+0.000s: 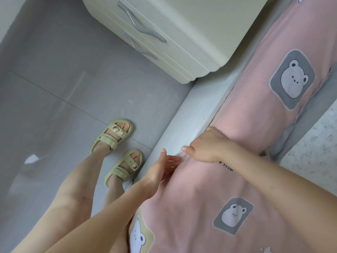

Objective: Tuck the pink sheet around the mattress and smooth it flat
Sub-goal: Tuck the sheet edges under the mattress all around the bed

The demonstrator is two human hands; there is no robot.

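You stood on a floor of large grey tiles (60, 84), glossy enough that soft daylight left pale reflections on it, with thin grout lines crossing it. Ahead of you sat a cream bedside cabinet (182, 33) with rounded corners and two stacked drawers, each with a wavy silver handle (141, 27). Its corner stood just beside the pale grey bed frame rail (191, 114), which ran diagonally across your view. At the far right edge you had a speckled white-grey area (310, 148); what it was could not be told.

Both hands, left (165, 168) and right (207, 146), press the pink sheet (242, 125) down beside the bed frame (187, 123).
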